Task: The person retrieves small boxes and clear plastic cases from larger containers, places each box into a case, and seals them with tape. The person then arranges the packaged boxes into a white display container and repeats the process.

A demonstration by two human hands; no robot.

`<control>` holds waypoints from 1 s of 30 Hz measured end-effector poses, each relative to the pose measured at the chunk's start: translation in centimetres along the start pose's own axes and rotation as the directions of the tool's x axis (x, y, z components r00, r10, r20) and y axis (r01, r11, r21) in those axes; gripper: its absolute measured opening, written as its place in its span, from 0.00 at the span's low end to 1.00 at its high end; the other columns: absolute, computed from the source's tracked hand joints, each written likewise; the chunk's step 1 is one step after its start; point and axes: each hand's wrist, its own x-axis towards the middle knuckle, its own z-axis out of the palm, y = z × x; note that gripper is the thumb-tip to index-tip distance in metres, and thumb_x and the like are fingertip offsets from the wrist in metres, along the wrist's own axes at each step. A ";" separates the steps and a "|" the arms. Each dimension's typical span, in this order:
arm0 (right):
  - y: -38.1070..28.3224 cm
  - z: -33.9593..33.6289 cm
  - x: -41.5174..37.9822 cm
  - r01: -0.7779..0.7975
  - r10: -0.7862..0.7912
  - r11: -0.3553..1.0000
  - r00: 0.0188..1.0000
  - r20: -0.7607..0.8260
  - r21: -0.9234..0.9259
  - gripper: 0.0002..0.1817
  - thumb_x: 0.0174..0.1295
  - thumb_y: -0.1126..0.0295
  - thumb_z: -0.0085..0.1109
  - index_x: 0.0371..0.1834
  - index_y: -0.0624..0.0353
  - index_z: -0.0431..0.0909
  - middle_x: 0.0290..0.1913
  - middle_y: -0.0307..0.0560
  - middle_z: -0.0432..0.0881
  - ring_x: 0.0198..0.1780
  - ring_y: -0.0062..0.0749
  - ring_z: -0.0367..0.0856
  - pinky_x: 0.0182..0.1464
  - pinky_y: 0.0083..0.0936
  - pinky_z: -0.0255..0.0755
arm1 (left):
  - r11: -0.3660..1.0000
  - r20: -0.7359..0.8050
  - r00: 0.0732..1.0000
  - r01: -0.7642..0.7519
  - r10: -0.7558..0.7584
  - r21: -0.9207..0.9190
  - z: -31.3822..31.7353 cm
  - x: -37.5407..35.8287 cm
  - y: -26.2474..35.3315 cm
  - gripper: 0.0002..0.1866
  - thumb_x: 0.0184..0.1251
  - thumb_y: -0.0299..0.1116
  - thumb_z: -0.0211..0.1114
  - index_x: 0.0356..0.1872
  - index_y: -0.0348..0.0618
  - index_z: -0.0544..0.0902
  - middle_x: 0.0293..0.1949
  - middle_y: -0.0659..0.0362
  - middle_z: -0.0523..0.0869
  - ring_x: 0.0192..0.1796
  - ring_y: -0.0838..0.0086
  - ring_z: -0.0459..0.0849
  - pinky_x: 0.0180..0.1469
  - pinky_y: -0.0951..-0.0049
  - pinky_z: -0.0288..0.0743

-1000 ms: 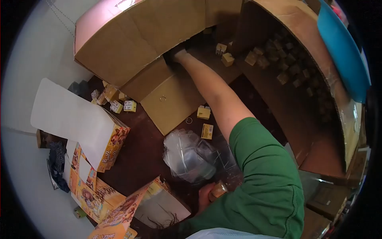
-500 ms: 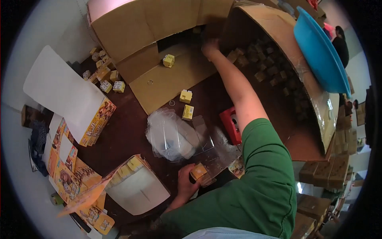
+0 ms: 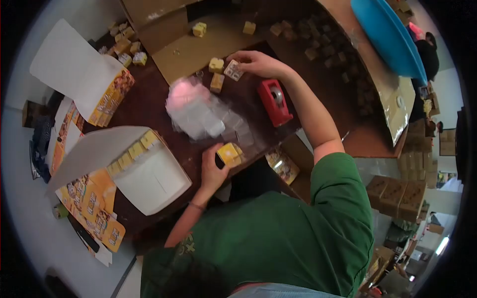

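My left hand point(image 3: 212, 171) is wrapped round a small yellow box point(image 3: 230, 154) near the table's front edge. My right hand point(image 3: 256, 63) grips a small box with a pale printed face point(image 3: 233, 70) by its edge, with the fingers pinched. Close to that hand, two more little yellow boxes, an upper one point(image 3: 216, 64) and a lower one point(image 3: 216, 83), stand on the dark table. Between my hands lies a heap of clear plastic pieces point(image 3: 198, 111), partly blurred. A red tape dispenser point(image 3: 276, 104) sits below my right forearm.
A large cardboard box point(image 3: 343, 144) holding many small boxes opens at the right, a blue basin point(image 3: 387, 39) on its edge. At the left are an open white carton point(image 3: 154, 184) with a row of yellow boxes, another printed carton point(image 3: 112, 97) and flat orange packaging point(image 3: 92, 198).
My right hand has come back out of the large cardboard box toward me and now holds a small box. My left hand keeps its yellow box. The view has shifted.
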 end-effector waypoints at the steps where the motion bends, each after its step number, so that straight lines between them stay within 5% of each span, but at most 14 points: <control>1: 0.3 2.2 -2.9 -0.001 0.007 0.986 0.999 0.038 -0.165 0.23 0.65 0.70 0.59 0.63 0.60 0.75 0.55 0.48 0.80 0.53 0.30 0.80 0.55 0.24 0.74 | 1.000 -0.009 1.000 -0.021 0.021 -0.012 0.1 -0.1 -0.3 0.33 0.48 0.25 0.78 0.59 0.42 0.75 0.56 0.50 0.80 0.59 0.53 0.78 0.62 0.61 0.72; 3: 0.1 8.1 -9.3 0.059 -0.091 0.925 0.993 -0.070 -0.376 0.23 0.60 0.70 0.59 0.61 0.57 0.76 0.53 0.53 0.80 0.53 0.43 0.81 0.55 0.33 0.74 | 0.997 -0.015 1.000 -0.010 0.009 -0.072 0.2 -0.2 -0.3 0.31 0.53 0.25 0.77 0.59 0.41 0.74 0.56 0.52 0.81 0.58 0.61 0.81 0.61 0.64 0.74; 4: 1.9 10.8 -11.3 -0.028 -0.006 0.939 0.995 -0.098 -0.343 0.25 0.57 0.66 0.63 0.61 0.50 0.76 0.54 0.57 0.78 0.55 0.55 0.79 0.56 0.42 0.75 | 0.987 -0.031 0.999 -0.012 0.007 -0.159 0.3 -0.3 -0.8 0.31 0.54 0.25 0.77 0.60 0.41 0.74 0.55 0.52 0.82 0.58 0.65 0.82 0.60 0.66 0.75; 8: 4.4 18.1 -15.1 0.005 -0.191 0.875 0.922 -0.337 -0.484 0.21 0.56 0.69 0.64 0.55 0.50 0.81 0.60 0.55 0.75 0.62 0.52 0.73 0.58 0.41 0.72 | 0.989 0.000 1.000 -0.002 0.002 -0.146 -0.2 -0.3 -1.0 0.31 0.55 0.27 0.76 0.59 0.39 0.73 0.52 0.50 0.83 0.55 0.61 0.84 0.58 0.66 0.76; 10: 4.3 18.9 -15.2 0.069 -0.363 0.797 0.848 -0.385 -0.600 0.19 0.55 0.70 0.65 0.52 0.51 0.83 0.61 0.54 0.74 0.63 0.51 0.72 0.59 0.41 0.71 | 0.988 0.015 1.000 -0.011 0.013 -0.152 -0.3 -0.5 -1.1 0.31 0.52 0.29 0.77 0.58 0.38 0.73 0.52 0.48 0.82 0.56 0.56 0.83 0.59 0.63 0.75; 14: 4.4 18.3 -14.9 0.145 -0.490 0.735 0.789 -0.371 -0.662 0.10 0.57 0.70 0.66 0.42 0.55 0.86 0.58 0.49 0.78 0.61 0.49 0.73 0.58 0.38 0.70 | 0.992 0.074 0.991 -0.105 0.111 -0.072 -1.1 -0.6 -1.0 0.31 0.56 0.28 0.76 0.60 0.40 0.72 0.54 0.50 0.83 0.58 0.63 0.83 0.61 0.65 0.75; 16: 4.7 16.6 -14.0 0.151 -0.218 0.966 0.913 -0.345 -0.210 0.08 0.59 0.68 0.65 0.40 0.57 0.86 0.53 0.47 0.82 0.57 0.47 0.76 0.56 0.37 0.72 | 0.992 0.083 0.991 -0.096 0.102 -0.080 -1.2 -0.9 -1.2 0.31 0.56 0.29 0.77 0.60 0.40 0.71 0.55 0.50 0.82 0.59 0.62 0.82 0.61 0.65 0.74; 17: 4.8 15.5 -13.8 -0.033 0.068 0.992 0.954 -0.291 0.121 0.10 0.61 0.67 0.64 0.42 0.59 0.85 0.50 0.48 0.83 0.54 0.45 0.79 0.55 0.38 0.73 | 0.993 0.081 0.992 -0.090 0.097 -0.077 -1.2 -0.9 -1.2 0.31 0.55 0.30 0.77 0.59 0.40 0.72 0.54 0.49 0.82 0.58 0.60 0.82 0.61 0.64 0.74; 19: 4.0 13.4 -14.0 0.035 -0.055 0.997 0.936 -0.347 -0.064 0.09 0.60 0.69 0.64 0.42 0.59 0.86 0.53 0.49 0.83 0.57 0.44 0.77 0.58 0.38 0.72 | 0.995 0.079 0.993 -0.077 0.082 -0.071 -1.1 -0.9 -1.1 0.32 0.53 0.31 0.77 0.58 0.39 0.72 0.53 0.48 0.81 0.57 0.54 0.82 0.60 0.62 0.74; 20: 4.3 12.8 -14.4 0.133 -0.246 0.915 0.933 -0.264 -0.382 0.18 0.58 0.73 0.63 0.53 0.57 0.83 0.59 0.51 0.79 0.62 0.45 0.75 0.61 0.38 0.70 | 0.994 0.079 0.993 -0.081 0.086 -0.069 -1.1 -0.8 -1.0 0.32 0.53 0.31 0.77 0.58 0.39 0.72 0.53 0.48 0.81 0.57 0.54 0.82 0.60 0.62 0.74; 24: 4.9 15.1 -17.2 0.153 -0.291 0.775 0.948 -0.131 -0.613 0.38 0.53 0.79 0.63 0.71 0.49 0.68 0.68 0.56 0.69 0.66 0.52 0.71 0.67 0.37 0.68 | 0.992 0.078 0.991 -0.107 0.113 -0.071 -1.0 -0.5 -1.3 0.33 0.52 0.32 0.78 0.59 0.39 0.72 0.53 0.48 0.81 0.57 0.53 0.81 0.60 0.62 0.74; 27: 7.2 17.6 -16.6 0.158 -0.257 0.939 0.912 -0.320 -0.305 0.38 0.51 0.81 0.62 0.70 0.48 0.70 0.70 0.57 0.67 0.66 0.54 0.70 0.66 0.36 0.69 | 0.993 0.082 0.990 -0.109 0.113 -0.053 -0.8 -0.7 -1.6 0.33 0.52 0.32 0.78 0.59 0.40 0.72 0.54 0.48 0.81 0.58 0.52 0.81 0.61 0.61 0.74; 28: 7.5 18.0 -16.4 0.140 -0.274 0.925 0.889 -0.366 -0.353 0.37 0.52 0.83 0.61 0.70 0.52 0.69 0.69 0.53 0.70 0.64 0.48 0.74 0.63 0.33 0.73 | 0.993 0.085 0.990 -0.110 0.113 -0.040 -0.8 -0.6 -1.6 0.33 0.52 0.32 0.78 0.59 0.40 0.72 0.54 0.48 0.81 0.58 0.52 0.80 0.61 0.60 0.74; 30: 7.3 17.6 -16.6 0.101 -0.025 0.979 0.922 -0.387 0.176 0.35 0.55 0.81 0.62 0.71 0.56 0.68 0.67 0.50 0.73 0.62 0.41 0.77 0.61 0.31 0.74 | 0.994 0.089 0.990 -0.105 0.107 -0.033 -0.8 -0.7 -1.7 0.33 0.52 0.32 0.78 0.59 0.40 0.72 0.54 0.48 0.81 0.58 0.52 0.80 0.61 0.60 0.74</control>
